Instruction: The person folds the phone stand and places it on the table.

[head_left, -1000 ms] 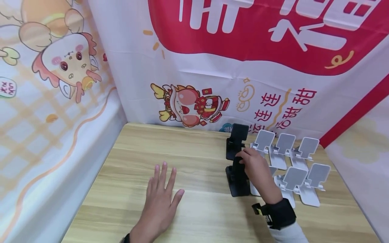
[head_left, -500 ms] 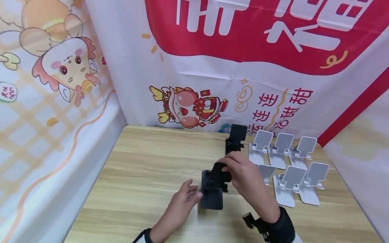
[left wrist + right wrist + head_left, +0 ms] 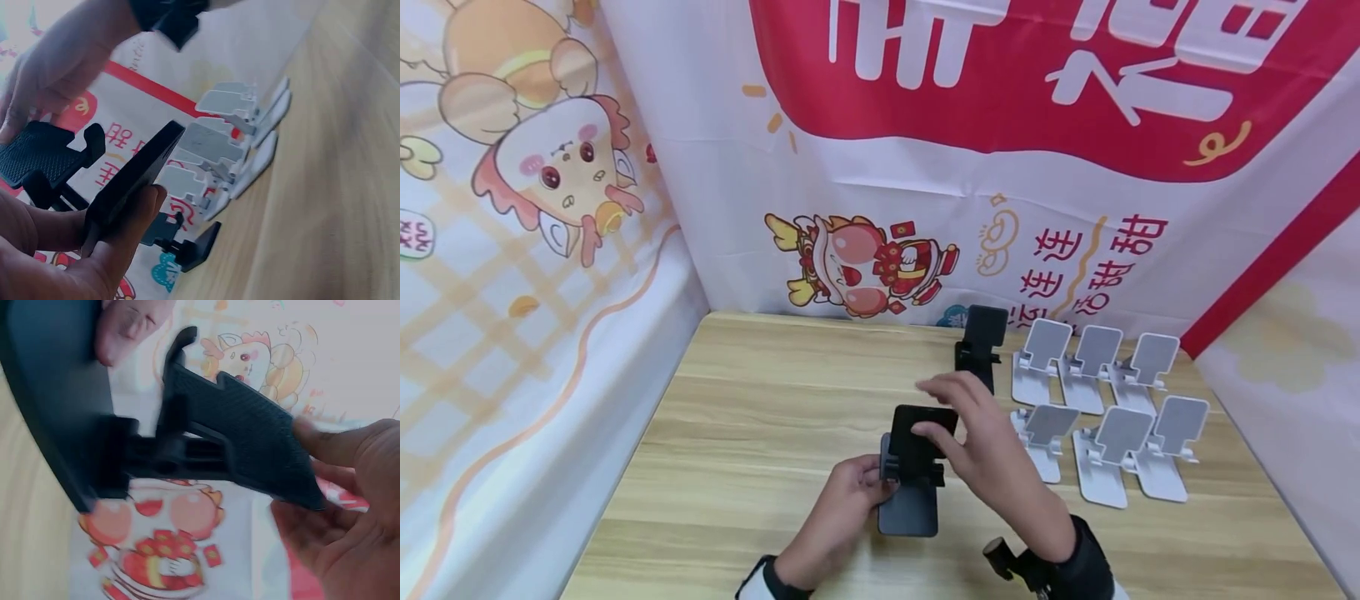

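Observation:
A black folding phone stand [image 3: 910, 510] is held up over the table between both hands. My left hand [image 3: 841, 510] grips its base from the left side; in the left wrist view, fingers and thumb close round the base's edge [image 3: 134, 175]. At the stand's upper plate is my right hand [image 3: 996, 454], thumb across the front. Seen from the right wrist, the thumb [image 3: 328, 442] meets the textured plate [image 3: 250, 434] and the other fingers sit behind its edge. The plate is tilted away from the base on its hinged arm.
Another black phone stand [image 3: 985, 329] stands near the back edge of the wooden table [image 3: 760, 375]. To its right, several white phone stands with grey plates [image 3: 1123, 437] stand in two rows. Printed cloth [image 3: 722, 267] hangs behind and along the sides.
The right hand has brought the black phone stand leftward from beside the white ones. The left hand, first spread flat over the table, has moved in and taken hold of its base.

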Demonstrator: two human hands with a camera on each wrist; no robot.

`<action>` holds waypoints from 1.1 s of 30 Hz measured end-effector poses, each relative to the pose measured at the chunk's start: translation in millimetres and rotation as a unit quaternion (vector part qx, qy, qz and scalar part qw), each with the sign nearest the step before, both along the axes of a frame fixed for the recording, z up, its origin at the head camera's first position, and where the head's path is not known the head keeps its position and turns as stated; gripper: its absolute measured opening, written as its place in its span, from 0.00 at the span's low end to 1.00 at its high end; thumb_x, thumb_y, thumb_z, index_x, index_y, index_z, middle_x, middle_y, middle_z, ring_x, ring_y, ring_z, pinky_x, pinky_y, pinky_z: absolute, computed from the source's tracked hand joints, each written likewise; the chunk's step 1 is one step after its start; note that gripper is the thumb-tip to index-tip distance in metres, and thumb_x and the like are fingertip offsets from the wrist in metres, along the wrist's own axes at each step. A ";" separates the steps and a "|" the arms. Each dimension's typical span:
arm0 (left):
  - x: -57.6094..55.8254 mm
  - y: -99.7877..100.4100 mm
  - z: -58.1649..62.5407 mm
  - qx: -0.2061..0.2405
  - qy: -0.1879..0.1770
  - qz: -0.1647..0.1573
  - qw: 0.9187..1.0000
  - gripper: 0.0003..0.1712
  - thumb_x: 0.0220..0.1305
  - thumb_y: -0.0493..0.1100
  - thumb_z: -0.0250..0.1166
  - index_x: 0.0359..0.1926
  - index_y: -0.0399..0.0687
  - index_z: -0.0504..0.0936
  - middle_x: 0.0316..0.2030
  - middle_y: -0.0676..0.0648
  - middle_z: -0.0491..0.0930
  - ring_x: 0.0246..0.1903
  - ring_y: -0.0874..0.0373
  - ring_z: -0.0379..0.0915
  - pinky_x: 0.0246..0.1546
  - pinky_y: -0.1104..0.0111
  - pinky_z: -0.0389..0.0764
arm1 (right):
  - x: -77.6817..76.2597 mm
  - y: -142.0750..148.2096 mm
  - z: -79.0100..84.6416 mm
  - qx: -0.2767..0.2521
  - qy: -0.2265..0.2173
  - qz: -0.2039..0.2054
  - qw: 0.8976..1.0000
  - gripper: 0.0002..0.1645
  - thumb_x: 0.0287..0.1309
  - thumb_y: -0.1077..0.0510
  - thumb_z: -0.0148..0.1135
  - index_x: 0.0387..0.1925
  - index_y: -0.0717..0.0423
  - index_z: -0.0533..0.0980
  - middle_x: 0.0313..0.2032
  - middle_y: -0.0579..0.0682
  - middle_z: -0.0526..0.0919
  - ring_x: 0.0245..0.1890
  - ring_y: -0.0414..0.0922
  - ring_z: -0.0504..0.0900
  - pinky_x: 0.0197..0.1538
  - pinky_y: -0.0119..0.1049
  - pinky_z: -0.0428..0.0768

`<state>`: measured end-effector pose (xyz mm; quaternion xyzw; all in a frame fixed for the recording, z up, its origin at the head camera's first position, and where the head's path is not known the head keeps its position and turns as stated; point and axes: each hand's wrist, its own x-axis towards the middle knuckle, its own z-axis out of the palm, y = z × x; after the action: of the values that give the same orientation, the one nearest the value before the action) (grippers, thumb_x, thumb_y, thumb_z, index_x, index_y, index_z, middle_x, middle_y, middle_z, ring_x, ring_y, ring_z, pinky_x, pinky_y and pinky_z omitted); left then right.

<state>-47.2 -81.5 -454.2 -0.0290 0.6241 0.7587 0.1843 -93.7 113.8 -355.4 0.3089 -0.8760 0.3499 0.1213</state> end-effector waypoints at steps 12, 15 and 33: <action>-4.7 -4.3 23.5 0.009 -0.024 -0.007 1.000 0.25 0.70 0.30 0.59 0.65 0.21 0.69 0.55 0.33 0.84 0.52 0.47 0.86 0.48 0.62 0.89 | -6.7 7.8 -20.6 -0.120 -0.197 0.004 0.973 0.31 0.52 0.53 0.79 0.58 0.46 0.79 0.50 0.49 0.87 0.46 0.42 0.86 0.55 0.35 0.87; -4.2 -3.3 23.4 0.017 -0.026 -0.008 0.999 0.25 0.70 0.30 0.59 0.65 0.21 0.69 0.54 0.32 0.84 0.52 0.46 0.86 0.48 0.61 0.89 | -5.4 6.9 -22.7 -0.125 -0.171 -0.004 0.977 0.29 0.51 0.55 0.79 0.56 0.45 0.80 0.49 0.48 0.88 0.44 0.41 0.87 0.51 0.34 0.88; -3.7 -1.0 24.0 -0.047 -0.013 -0.007 0.999 0.19 0.73 0.37 0.60 0.56 0.24 0.77 0.42 0.36 0.89 0.40 0.51 0.89 0.39 0.64 0.90 | -5.1 -0.4 -8.8 -0.040 0.092 -0.024 0.995 0.25 0.52 0.63 0.78 0.54 0.50 0.83 0.50 0.46 0.85 0.51 0.44 0.82 0.52 0.36 0.84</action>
<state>-50.9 -82.5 -430.2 -0.0435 0.6571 0.7266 0.1961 -98.7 113.3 -364.1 0.3138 -0.8535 0.3518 0.2221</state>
